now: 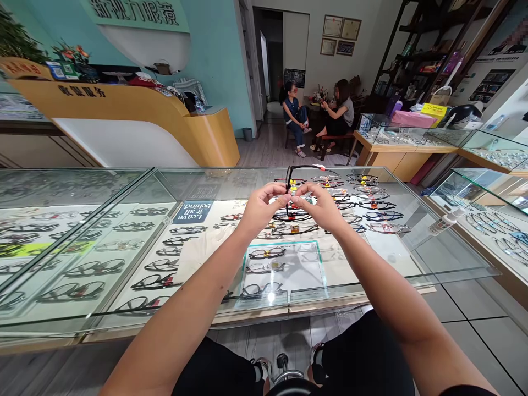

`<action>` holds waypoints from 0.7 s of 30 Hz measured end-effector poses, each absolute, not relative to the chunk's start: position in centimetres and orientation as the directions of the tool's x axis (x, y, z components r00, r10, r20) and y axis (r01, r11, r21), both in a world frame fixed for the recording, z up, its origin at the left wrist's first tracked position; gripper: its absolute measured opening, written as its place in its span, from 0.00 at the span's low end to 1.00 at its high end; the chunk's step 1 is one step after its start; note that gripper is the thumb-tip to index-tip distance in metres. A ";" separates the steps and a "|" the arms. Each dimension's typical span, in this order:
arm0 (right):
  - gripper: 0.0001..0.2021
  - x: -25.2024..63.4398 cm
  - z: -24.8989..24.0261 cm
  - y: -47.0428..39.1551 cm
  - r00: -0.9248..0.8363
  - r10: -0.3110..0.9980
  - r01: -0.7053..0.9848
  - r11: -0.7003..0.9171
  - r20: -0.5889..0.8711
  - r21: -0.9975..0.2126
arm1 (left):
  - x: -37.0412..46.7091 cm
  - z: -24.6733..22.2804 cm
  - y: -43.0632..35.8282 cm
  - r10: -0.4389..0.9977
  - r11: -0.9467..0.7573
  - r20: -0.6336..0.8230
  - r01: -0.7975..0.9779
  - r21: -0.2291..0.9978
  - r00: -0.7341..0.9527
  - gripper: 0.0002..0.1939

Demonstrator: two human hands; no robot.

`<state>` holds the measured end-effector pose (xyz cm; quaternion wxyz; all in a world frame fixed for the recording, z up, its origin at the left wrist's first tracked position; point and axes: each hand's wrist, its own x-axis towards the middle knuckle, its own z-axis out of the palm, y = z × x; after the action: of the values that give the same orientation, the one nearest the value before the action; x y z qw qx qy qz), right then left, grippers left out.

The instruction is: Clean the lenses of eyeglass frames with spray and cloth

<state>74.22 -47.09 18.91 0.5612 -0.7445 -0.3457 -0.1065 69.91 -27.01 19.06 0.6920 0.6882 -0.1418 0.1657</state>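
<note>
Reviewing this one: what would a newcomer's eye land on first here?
Probably the dark-framed glasses held up near the centre, pinched by the left hand and the right hand above a glass display case. Next might come the rows of spectacles in that case, spreading to both sides. Farther back, a curved wooden counter stands out at upper left, with two seated people right of centre.

Black sleeve point(467, 391), black legwear point(367, 352), pale-patterned shoes point(264, 366)
</note>
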 end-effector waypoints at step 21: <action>0.23 74.0 20.1 -48.4 0.734 0.497 0.580 -0.105 0.463 -0.808 | 69.6 19.7 -26.6 -0.100 0.115 0.328 -0.317 0.942 0.939 0.22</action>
<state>74.02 -48.36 20.07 0.5622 -0.7424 -0.3627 -0.0370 69.61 -26.64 19.71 0.7299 0.6610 -0.1577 0.0740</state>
